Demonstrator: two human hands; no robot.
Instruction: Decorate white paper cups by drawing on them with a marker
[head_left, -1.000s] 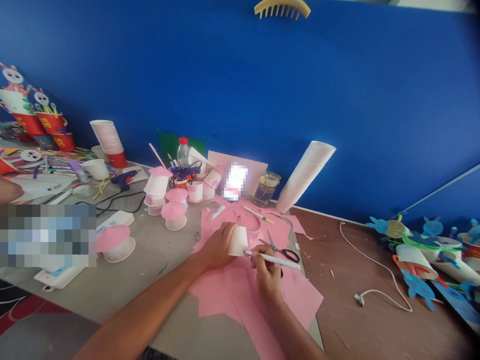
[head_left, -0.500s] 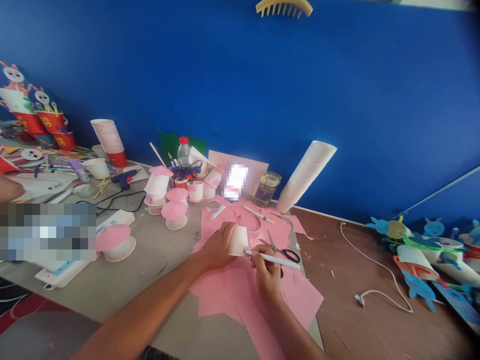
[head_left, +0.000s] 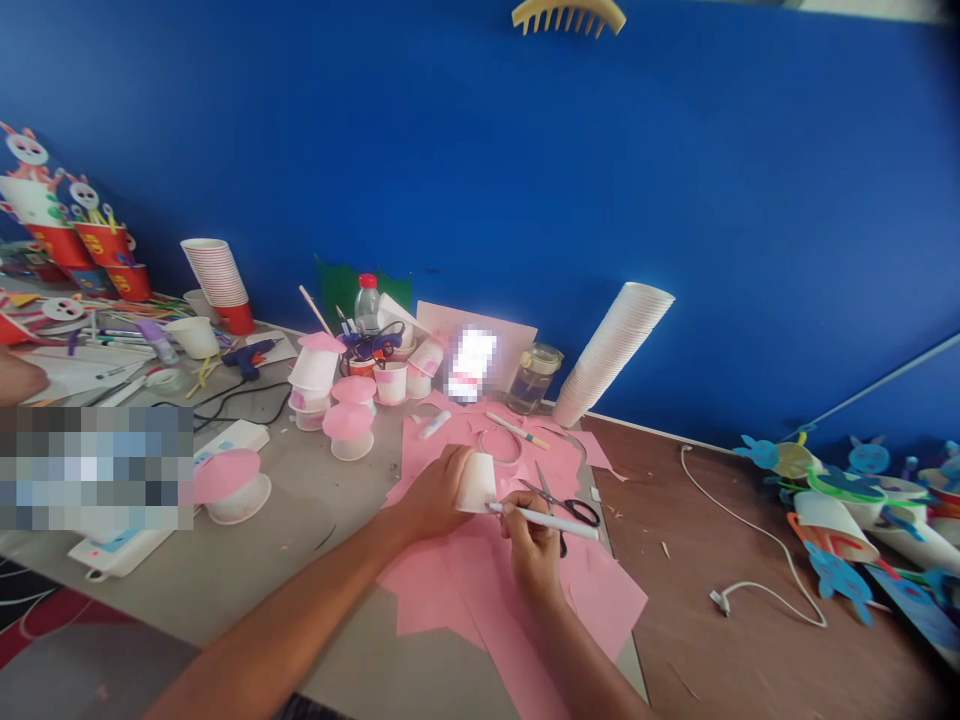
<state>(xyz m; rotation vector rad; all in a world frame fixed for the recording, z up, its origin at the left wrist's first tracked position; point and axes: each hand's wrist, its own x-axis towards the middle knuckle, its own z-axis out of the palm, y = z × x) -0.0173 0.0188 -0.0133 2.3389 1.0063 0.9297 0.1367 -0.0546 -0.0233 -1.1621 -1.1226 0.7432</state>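
Note:
My left hand (head_left: 433, 493) is wrapped round a small white paper cup (head_left: 478, 482) standing upside down on pink paper sheets (head_left: 480, 580). My right hand (head_left: 532, 545) grips a white pen (head_left: 547, 519), its tip touching the cup's lower edge. Black-handled scissors (head_left: 564, 503) lie just beyond the pen on the pink paper.
A leaning stack of white cups (head_left: 611, 350) and a glass jar (head_left: 533, 377) stand by the blue wall. Pink-topped cups (head_left: 346, 415), a glue gun (head_left: 247, 356) and a stack of red cups (head_left: 217, 280) are at the left. A white cable (head_left: 750, 560) and blue paper crafts (head_left: 847, 520) lie right.

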